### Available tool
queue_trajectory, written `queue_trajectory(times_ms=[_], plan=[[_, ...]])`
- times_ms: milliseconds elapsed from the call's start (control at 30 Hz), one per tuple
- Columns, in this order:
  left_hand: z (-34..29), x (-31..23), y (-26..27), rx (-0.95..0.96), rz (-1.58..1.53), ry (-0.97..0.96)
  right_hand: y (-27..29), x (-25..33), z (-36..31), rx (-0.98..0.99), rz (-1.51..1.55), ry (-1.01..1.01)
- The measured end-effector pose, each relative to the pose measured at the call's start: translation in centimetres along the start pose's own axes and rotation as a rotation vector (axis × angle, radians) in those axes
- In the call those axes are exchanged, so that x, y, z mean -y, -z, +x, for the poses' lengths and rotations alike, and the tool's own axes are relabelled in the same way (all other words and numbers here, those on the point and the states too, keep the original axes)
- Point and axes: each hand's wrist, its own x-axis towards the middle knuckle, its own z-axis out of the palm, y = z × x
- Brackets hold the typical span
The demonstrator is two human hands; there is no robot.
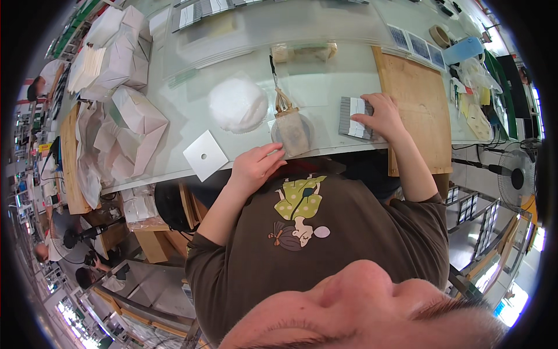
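Observation:
My right hand [382, 118] is closed on a flat grey striped piece [347, 119] with a white strip across it, thumb on top and fingers at its far edge. The piece lies on the pale table. My left hand [254, 167] rests at the table's front edge, fingers stretched out and holding nothing. Its fingertips are beside a tan block [292, 134] with a forked wooden handle [283, 103], lying over a round translucent disc [309, 124]. Left of the block are a round white fluffy pad [238, 103] and a white square sheet [206, 156] with a small central hole.
A wooden board [415, 110] lies to the right, with a blue bottle [462, 50] and a tape roll [439, 36] beyond. White paper packages [131, 43] crowd the left. Clear plastic sheets [279, 26] span the back. A fan [516, 174] stands at right.

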Motion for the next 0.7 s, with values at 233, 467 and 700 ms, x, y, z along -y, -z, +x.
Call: queue_trajectory(times_ms=[233, 467, 700], plan=[[-0.5, 0.0, -0.1, 0.009, 0.010, 0.030, -0.5, -1.3, 1.0, -0.113, 0.219, -0.036], [-0.9, 0.5, -0.5, -0.048, -0.002, 0.018, 2.8, 3.0, 1.6, 0.102, 0.834, -0.113], [-1.1, 0.3, -1.0, -0.097, -0.012, -0.010, -0.2, 10.9, 2.1, 0.398, 0.893, 0.002]])
